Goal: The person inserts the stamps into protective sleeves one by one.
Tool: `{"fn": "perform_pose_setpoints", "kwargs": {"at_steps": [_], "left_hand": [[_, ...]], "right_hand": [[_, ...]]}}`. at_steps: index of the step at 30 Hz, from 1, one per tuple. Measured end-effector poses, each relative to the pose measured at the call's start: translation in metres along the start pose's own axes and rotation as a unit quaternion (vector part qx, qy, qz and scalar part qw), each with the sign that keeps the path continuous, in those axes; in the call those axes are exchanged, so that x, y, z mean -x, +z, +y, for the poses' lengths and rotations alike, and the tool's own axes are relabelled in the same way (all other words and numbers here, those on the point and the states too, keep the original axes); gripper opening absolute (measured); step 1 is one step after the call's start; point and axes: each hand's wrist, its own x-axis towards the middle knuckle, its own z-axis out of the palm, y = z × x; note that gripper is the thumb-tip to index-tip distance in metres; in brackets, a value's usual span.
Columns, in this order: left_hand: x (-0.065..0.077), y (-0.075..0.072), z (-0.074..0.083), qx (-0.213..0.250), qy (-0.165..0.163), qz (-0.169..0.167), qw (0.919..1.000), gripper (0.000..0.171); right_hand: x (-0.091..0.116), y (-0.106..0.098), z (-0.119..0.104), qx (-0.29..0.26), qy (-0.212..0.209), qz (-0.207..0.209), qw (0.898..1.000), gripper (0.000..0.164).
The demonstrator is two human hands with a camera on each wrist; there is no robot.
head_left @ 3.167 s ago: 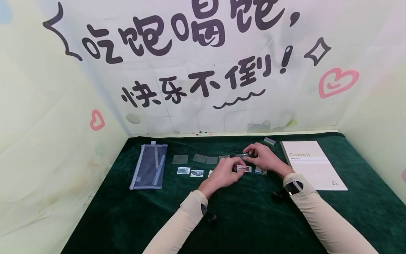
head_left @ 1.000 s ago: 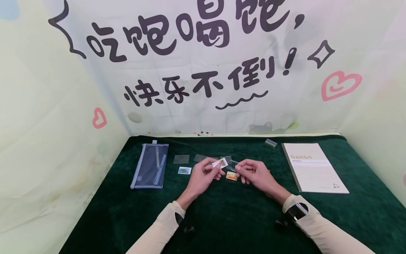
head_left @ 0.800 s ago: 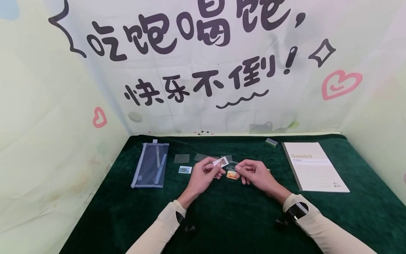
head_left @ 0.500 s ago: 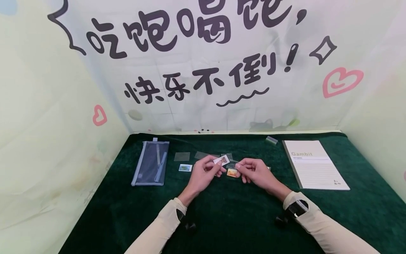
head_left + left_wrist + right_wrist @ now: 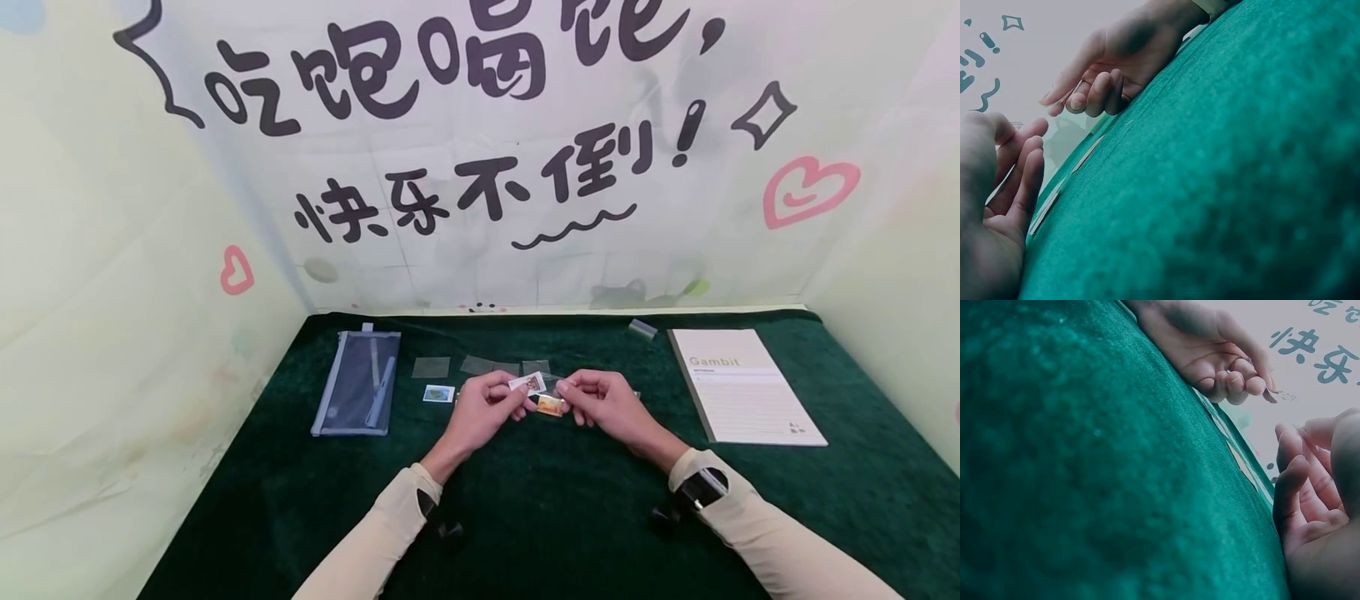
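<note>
My left hand [image 5: 480,410] pinches a small white-bordered stamp [image 5: 527,383] between thumb and fingers; the stamp's edge [image 5: 1270,396] shows at the fingertips in the right wrist view. Facing it, my right hand [image 5: 606,407] pinches a small clear plastic sleeve [image 5: 552,382], faint in the head view, close to the stamp's right end. Below the gap between the hands an orange stamp [image 5: 550,406] lies on the green cloth. A blue stamp [image 5: 438,393] lies left of my left hand. The right hand [image 5: 1116,65] appears across from the left one in the left wrist view.
Clear sleeves lie in a row behind the hands, among them a left one [image 5: 431,367] and a right one [image 5: 536,367]. A blue mesh zip pouch [image 5: 352,383] is at the left, a notebook [image 5: 750,387] at the right. A small clear roll [image 5: 642,330] lies near the back edge.
Since the earliest frame, the left hand has picked up the stamp and moved left; the right hand has taken a sleeve and come nearer. Over the last second stamp and sleeve drew slightly closer.
</note>
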Motion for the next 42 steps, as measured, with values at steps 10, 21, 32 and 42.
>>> {"fn": "perform_pose_setpoints", "kwargs": {"at_steps": [10, 21, 32, 42], "left_hand": [[-0.0041, -0.0019, 0.0033, -0.004, -0.004, -0.007, 1.0, 0.023], [-0.0069, -0.0034, 0.0028, 0.004, 0.001, -0.023, 0.9997, 0.02], [-0.0046, -0.0026, 0.0008, 0.003, -0.002, -0.056, 0.9984, 0.022], [-0.0015, 0.0002, 0.0011, -0.014, -0.009, -0.059, 0.9981, 0.028]], "right_hand": [[-0.001, -0.0037, -0.0008, -0.006, -0.018, 0.018, 1.0, 0.035], [-0.0027, -0.0058, -0.0028, -0.018, -0.022, 0.02, 0.999, 0.035], [-0.0007, -0.0053, -0.0019, -0.024, -0.031, 0.003, 0.999, 0.032], [0.0026, -0.0019, -0.002, -0.021, -0.021, -0.021, 0.999, 0.032]]}}
